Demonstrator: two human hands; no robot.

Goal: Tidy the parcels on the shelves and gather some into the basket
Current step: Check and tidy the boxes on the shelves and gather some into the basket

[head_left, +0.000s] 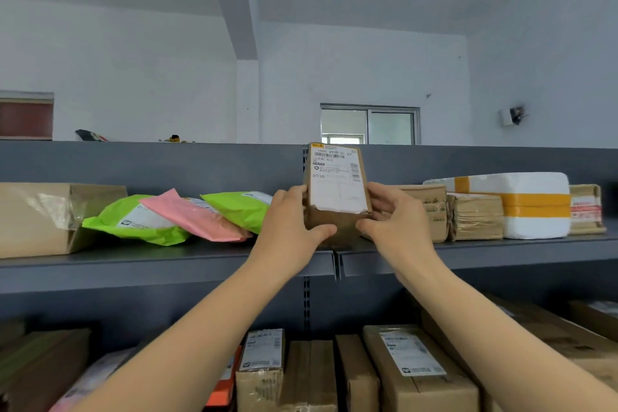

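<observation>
A small brown cardboard parcel [337, 184] with a white shipping label stands upright at the middle of the top grey shelf [167, 252]. My left hand [290, 222] grips its left side and my right hand [394, 222] grips its right side, thumbs across the lower front. Left of it lie two green mailer bags [133, 221] and a pink one [197, 214]. To its right sit brown boxes [475, 216], partly hidden by my right hand. No basket is in view.
A large brown box [43, 216] sits at the shelf's far left. A white foam box with orange tape [531, 204] and a small taped parcel [587, 209] sit at the right. The lower shelf holds several cardboard boxes [414, 368]. A grey back panel [167, 164] rises behind the parcels.
</observation>
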